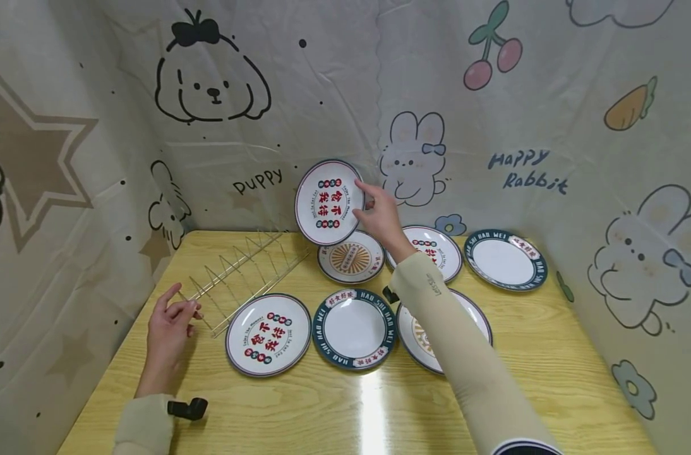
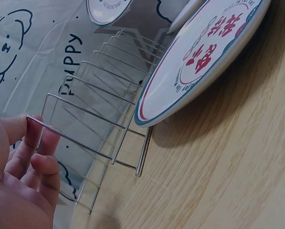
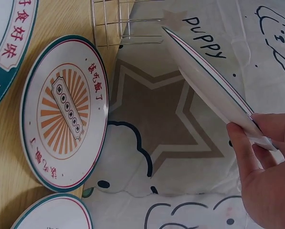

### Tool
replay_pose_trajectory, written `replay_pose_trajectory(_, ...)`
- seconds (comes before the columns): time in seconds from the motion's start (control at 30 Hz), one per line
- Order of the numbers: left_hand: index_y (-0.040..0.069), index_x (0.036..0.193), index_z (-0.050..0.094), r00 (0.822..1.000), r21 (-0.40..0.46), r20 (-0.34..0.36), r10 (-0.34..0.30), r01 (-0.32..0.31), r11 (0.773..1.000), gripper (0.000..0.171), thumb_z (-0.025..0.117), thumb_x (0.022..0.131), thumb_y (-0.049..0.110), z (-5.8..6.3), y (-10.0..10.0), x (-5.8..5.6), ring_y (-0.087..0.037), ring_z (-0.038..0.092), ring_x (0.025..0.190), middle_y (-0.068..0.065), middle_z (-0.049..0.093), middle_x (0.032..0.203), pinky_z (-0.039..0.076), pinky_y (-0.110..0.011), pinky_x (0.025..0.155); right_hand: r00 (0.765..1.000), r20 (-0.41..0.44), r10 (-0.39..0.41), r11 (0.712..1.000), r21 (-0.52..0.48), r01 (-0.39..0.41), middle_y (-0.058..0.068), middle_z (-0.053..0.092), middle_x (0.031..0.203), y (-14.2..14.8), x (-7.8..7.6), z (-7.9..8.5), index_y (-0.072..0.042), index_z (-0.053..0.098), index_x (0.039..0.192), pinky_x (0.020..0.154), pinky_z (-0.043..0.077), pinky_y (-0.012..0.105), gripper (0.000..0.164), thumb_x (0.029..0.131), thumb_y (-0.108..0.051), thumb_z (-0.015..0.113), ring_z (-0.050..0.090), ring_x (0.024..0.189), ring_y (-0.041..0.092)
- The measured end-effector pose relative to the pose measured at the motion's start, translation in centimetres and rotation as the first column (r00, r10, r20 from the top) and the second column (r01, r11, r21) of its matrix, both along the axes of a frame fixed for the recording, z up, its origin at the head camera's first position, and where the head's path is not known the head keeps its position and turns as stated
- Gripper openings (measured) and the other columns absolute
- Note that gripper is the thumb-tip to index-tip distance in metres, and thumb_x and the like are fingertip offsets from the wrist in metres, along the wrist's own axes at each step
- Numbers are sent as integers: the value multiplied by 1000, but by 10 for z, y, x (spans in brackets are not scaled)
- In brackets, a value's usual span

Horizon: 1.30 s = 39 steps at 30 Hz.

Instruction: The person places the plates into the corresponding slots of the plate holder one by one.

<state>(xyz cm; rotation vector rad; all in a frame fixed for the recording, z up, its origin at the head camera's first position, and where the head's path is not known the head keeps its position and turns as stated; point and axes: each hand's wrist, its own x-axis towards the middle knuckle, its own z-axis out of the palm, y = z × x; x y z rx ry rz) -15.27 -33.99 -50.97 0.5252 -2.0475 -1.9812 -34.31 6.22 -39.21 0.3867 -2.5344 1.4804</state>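
Note:
My right hand (image 1: pixel 382 218) pinches the right edge of a white plate with red characters (image 1: pixel 308 205), thumb on its face, holding it up in the air above the table. In the right wrist view this plate is seen nearly edge-on. With thumb and fingers, my left hand (image 1: pixel 168 338) pinches the near end wire of a metal wire dish rack (image 2: pixel 141 160) on the left of the table. Beside the rack, another red-character plate (image 1: pixel 268 335) lies face up. Below the raised plate is an orange sunburst plate (image 1: pixel 351 259), its top edge partly covered.
A green-rimmed plate (image 1: pixel 354 360) lies front centre. Right of it, a second sunburst plate (image 1: pixel 473 319) is partly hidden by my right sleeve. Further back are another red-character plate (image 1: pixel 444 246) and another green-rimmed plate (image 1: pixel 501 262). A printed curtain (image 1: pixel 334 76) encloses the wooden table (image 1: pixel 288 411).

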Motion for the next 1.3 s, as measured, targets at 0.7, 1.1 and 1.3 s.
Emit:
replay_pose_trajectory(0.7,20,162,32,1000,-8,9,10,-10,1000,63,59,106,14,-2,-3,-4,-1,65,74,17,72,89,46,-19,53,993,-117,33,994,109,-20,7,57,149,-45,-19,-2,-19,52,153,107,50,35,70,90,4,74,61,123,26)
replay_pose_trajectory(1.1,21,162,33,1000,-11,8,21,-21,1000,62,60,105,15,-3,-2,-3,-1,65,73,17,72,90,45,-18,52,993,-95,66,992,109,-56,5,53,153,-54,-20,-9,-23,49,155,109,51,35,72,92,2,73,60,126,26)
replay_pose_trajectory(1.3,19,161,35,1000,9,-13,22,-22,1000,62,61,105,14,-4,0,-2,-2,65,72,14,73,89,44,-18,51,994,-81,77,996,49,-73,5,52,153,-54,-18,-14,-24,49,155,106,52,36,71,92,2,72,60,125,29)
